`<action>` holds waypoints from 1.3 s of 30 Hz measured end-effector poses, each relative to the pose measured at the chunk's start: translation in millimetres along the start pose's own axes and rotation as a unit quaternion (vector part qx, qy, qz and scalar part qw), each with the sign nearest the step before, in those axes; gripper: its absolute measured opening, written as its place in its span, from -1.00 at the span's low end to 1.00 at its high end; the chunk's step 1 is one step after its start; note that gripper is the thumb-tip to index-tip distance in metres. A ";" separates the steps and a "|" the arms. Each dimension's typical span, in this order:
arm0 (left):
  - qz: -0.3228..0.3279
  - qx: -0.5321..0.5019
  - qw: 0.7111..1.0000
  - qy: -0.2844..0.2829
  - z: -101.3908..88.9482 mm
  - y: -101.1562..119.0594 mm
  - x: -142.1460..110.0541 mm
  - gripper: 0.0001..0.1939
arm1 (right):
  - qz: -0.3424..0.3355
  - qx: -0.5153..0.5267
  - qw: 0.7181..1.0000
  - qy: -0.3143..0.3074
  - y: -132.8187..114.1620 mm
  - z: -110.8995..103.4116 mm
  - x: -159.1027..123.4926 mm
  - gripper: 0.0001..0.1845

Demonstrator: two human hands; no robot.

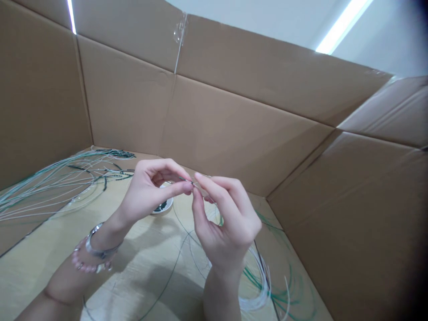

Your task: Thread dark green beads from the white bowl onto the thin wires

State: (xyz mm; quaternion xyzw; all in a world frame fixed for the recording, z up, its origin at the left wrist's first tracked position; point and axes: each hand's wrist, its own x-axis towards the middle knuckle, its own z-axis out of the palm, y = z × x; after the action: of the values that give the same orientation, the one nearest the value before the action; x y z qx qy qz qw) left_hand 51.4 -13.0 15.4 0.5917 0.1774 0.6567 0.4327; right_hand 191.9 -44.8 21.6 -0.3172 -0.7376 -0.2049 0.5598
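Observation:
My left hand [150, 189] and my right hand [227, 214] meet at the fingertips in the middle of the view, raised over the table. Thumb and index finger of each are pinched on a thin cord, whose short dark green piece [185, 179] shows at the left fingertips. How the ends meet there is too small to tell. Thin green and clear cords hang below the hands, one green cord [171, 269] running down across the table. Behind my left hand, partly hidden, stands a small white dish [169, 205] with small black pieces in it.
Long white and green cords [50, 176] with dark beaded-looking ends lie at the left. Coiled white cords [262, 285] and green cords [254, 278] lie right of my right forearm. Cardboard walls [234, 129] enclose the pale tabletop [76, 243].

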 end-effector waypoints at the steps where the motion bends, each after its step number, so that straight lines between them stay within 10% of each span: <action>1: -0.008 0.000 1.000 -0.005 -0.7 -0.3 0.7 -0.88 | -0.006 0.005 1.000 -0.003 1.4 -0.2 0.8 -0.74; 15: 0.019 0.131 0.991 -0.007 -6.5 1.8 -3.7 -0.95 | 0.029 -0.023 0.999 0.017 4.5 9.3 0.5 -0.89; 24: 0.106 0.136 0.977 0.129 -28.8 0.3 7.7 -0.89 | 0.229 -0.019 0.948 -0.220 15.4 -9.0 0.2 -0.92; 29: 0.096 0.238 0.966 0.007 -24.5 0.7 6.2 -0.92 | 0.225 0.105 0.933 -0.262 16.4 -2.6 -1.5 -0.53; 36: 0.075 0.252 0.962 -0.074 -21.3 -8.1 15.9 -0.87 | 0.239 0.212 0.931 -0.176 17.0 19.9 0.1 -0.85; 39: -0.045 0.347 0.923 -0.162 -35.5 -29.6 29.6 -0.71 | 0.246 0.201 0.939 -0.135 22.2 22.6 1.0 -0.84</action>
State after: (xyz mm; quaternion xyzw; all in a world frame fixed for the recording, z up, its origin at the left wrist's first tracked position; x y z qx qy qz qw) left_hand 31.2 36.6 3.4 0.7944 0.3479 0.4292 0.2525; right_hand 191.5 -13.8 14.8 -0.3946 -0.7311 0.1366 0.5396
